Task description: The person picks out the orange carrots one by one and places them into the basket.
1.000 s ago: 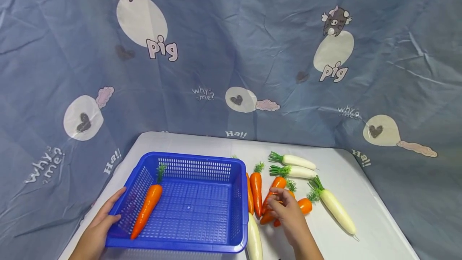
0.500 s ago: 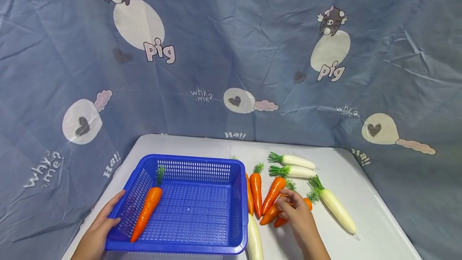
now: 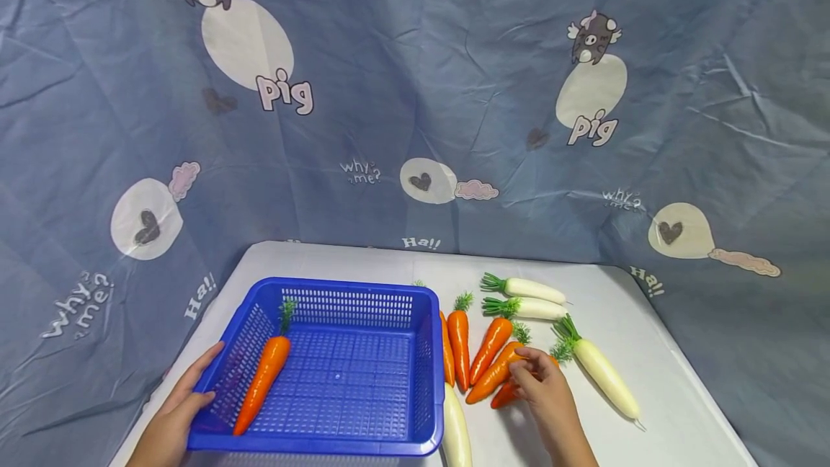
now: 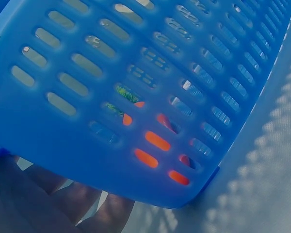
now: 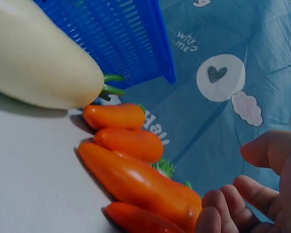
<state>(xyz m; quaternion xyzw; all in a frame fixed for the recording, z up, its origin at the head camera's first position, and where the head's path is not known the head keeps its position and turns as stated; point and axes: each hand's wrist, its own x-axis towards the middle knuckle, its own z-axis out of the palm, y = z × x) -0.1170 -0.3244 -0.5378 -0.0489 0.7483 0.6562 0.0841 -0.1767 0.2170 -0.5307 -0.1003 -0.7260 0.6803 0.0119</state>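
The left hand [image 3: 171, 413] holds the blue basket [image 3: 318, 445] near the left edge of the desk [image 3: 648, 352], thumb at the near-left rim corner, index finger along the side. Inside, one carrot [image 3: 262, 384] lies along the left wall, leaves toward the desk's far edge. Right of the basket lie five more carrots [image 3: 459, 344]. The right hand [image 3: 545, 391] is over the last of them, fingers loosely bent, thumb apart; whether its fingertips touch the fourth carrot [image 3: 496, 377] cannot be told. Three white radishes [image 3: 606, 379] lie toward the desk's far and right edges; another radish [image 3: 457, 427] lies beside the basket, toward the near edge.
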